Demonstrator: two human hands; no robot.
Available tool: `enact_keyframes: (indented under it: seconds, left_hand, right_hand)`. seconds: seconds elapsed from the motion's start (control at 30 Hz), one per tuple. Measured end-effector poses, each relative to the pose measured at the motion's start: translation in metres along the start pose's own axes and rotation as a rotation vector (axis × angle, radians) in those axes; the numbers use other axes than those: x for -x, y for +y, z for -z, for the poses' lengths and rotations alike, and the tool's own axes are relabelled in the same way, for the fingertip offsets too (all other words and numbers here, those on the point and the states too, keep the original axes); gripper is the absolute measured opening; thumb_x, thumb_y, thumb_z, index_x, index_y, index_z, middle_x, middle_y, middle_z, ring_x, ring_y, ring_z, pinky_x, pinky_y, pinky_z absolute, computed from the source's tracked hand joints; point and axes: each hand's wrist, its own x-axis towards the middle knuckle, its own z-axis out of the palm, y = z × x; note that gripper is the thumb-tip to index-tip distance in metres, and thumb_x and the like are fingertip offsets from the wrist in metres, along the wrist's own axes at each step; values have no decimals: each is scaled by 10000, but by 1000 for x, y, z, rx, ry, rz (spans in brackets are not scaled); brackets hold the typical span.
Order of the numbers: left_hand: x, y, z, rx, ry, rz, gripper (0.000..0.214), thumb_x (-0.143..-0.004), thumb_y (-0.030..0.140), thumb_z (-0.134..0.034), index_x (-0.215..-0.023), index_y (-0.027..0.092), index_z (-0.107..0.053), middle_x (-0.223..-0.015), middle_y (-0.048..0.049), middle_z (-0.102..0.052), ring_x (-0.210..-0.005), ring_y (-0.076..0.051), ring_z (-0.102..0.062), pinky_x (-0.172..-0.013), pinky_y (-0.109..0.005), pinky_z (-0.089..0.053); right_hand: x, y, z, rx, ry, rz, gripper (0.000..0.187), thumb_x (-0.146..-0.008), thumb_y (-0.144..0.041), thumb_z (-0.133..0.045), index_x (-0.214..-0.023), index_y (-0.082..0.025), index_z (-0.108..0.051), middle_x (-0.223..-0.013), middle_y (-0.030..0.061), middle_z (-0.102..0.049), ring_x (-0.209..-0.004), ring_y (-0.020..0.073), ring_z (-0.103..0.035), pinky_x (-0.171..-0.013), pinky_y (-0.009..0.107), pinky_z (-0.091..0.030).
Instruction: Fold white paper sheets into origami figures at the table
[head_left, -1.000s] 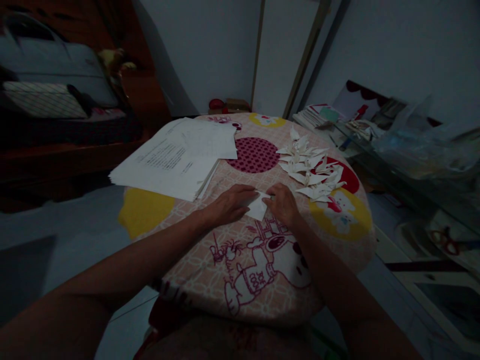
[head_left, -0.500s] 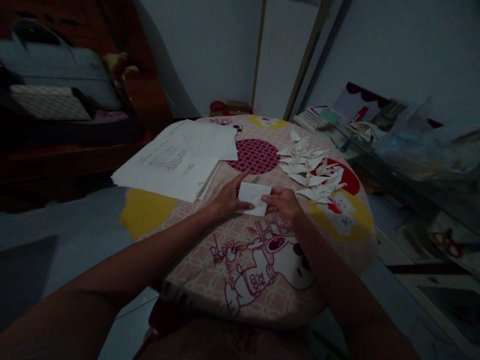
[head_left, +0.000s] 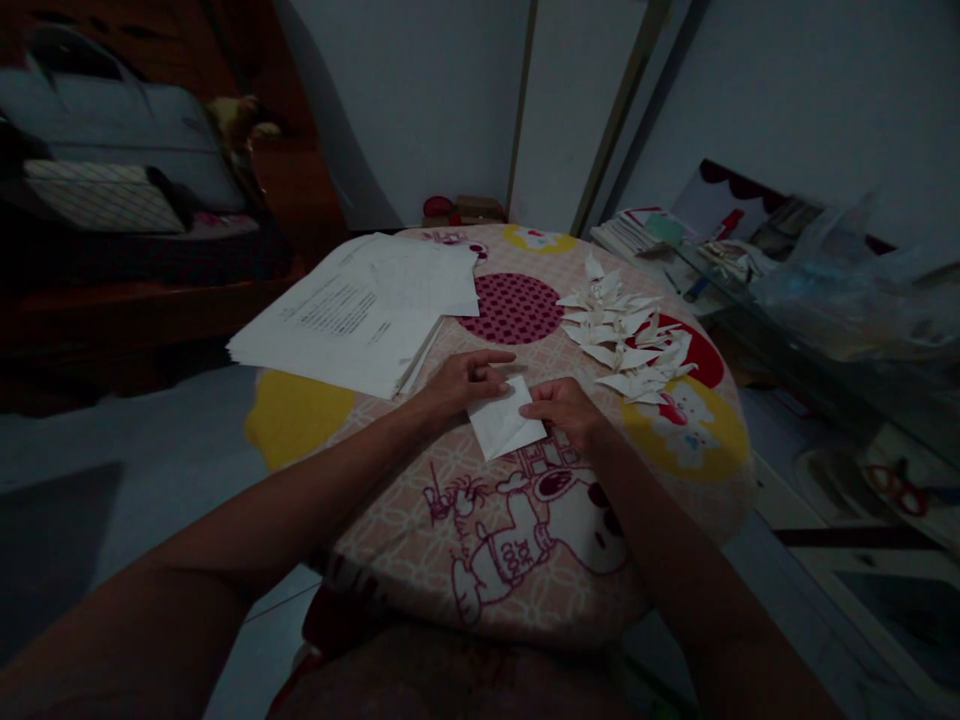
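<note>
A small square of folded white paper (head_left: 507,428) is between my hands, low over the patterned tablecloth, turned at a slant. My right hand (head_left: 568,411) pinches its right edge, thumb on top and fingers beneath. My left hand (head_left: 466,384) is at its upper left edge, closed on it with the thumb side, one finger stretched out past the paper. Behind and to the right lies a cluster of folded white paper shapes with pointed tips (head_left: 626,335). A stack of printed paper sheets (head_left: 341,315) lies to the left.
The round table's cloth (head_left: 405,530) carries cartoon prints and coloured circles. On the right stands a glass-topped cabinet (head_left: 817,385) with a plastic bag (head_left: 847,270), books (head_left: 634,232) and red-handled scissors (head_left: 896,488). Bags (head_left: 127,130) rest on a wooden seat at the left.
The paper has turned from lying nearly square to a slant, its lower corner now nearer me. My left hand has shifted from its left side to its upper left edge.
</note>
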Motion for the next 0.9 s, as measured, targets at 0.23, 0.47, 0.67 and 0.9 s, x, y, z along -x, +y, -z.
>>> enact_keyframes:
  seconds: [0.23,0.47,0.67,0.9]
  left_hand:
    - [-1,-10,0,-113,-78,15,723,-648,163,-808,-1337,102,-595,-697,21,-648,-551,-88,-549,-535,-209,-413]
    - [8,-4,-4,-473,-187,-49,363,-734,231,-728,-1077,110,-720,-833,-52,-721,-627,-125,-602,-576,-244,-467]
    - [14,3,3,-909,11,-460,155,-811,170,-657,-923,157,-763,-946,-77,-721,-872,-174,-655,-791,-304,-518]
    - [17,-13,6,-921,-309,-622,244,-901,130,-537,-988,178,-760,-1011,-98,-746,-951,-185,-687,-868,-334,-552]
  right_hand:
    - [-5,1,0,-36,175,148,310,-540,-268,-820,-795,-173,-670,-660,-22,-668,-572,128,-588,-563,259,-450]
    - [-15,2,5,212,191,238,373,-603,-137,-740,-974,-171,-729,-698,-26,-653,-622,132,-586,-594,257,-459]
    - [-24,9,2,380,194,324,330,-644,-100,-700,-962,-170,-752,-804,8,-713,-695,142,-615,-673,273,-492]
    - [-13,2,0,695,247,481,280,-710,-77,-674,-965,-166,-748,-908,64,-736,-808,192,-634,-820,350,-510]
